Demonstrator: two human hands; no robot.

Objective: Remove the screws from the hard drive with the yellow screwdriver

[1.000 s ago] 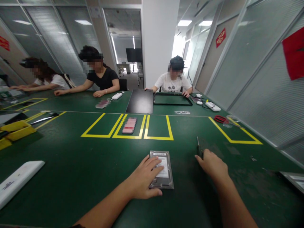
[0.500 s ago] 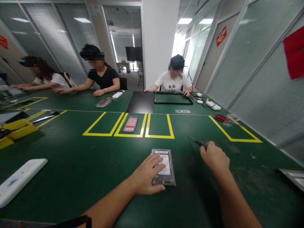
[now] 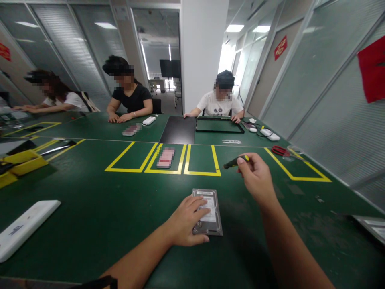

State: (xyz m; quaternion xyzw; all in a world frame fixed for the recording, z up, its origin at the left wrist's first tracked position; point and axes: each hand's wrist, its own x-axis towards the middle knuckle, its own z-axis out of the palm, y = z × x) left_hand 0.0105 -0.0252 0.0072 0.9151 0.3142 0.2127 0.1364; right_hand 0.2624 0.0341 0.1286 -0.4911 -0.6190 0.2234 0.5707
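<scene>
A silver hard drive [image 3: 210, 202] with a white label lies flat on the green table [image 3: 99, 212] in front of me. My left hand [image 3: 187, 220] rests on its left side, fingers spread flat over the casing. Raised above the table to the drive's upper right, my right hand [image 3: 256, 177] is closed around a screwdriver [image 3: 234, 161] with a black and yellow handle. The handle sticks out to the left of my fist.
Yellow tape boxes [image 3: 164, 160] mark the table's middle, one with a pink phone [image 3: 165, 157]. A white device [image 3: 25, 226] lies at the left, yellow bins [image 3: 21, 163] further left. Three people sit across; one holds a dark frame [image 3: 218, 125]. Red-handled scissors [image 3: 279, 150] lie right.
My right hand has lifted the screwdriver off the table and turned it, moving up and left. My left hand has stayed on the hard drive.
</scene>
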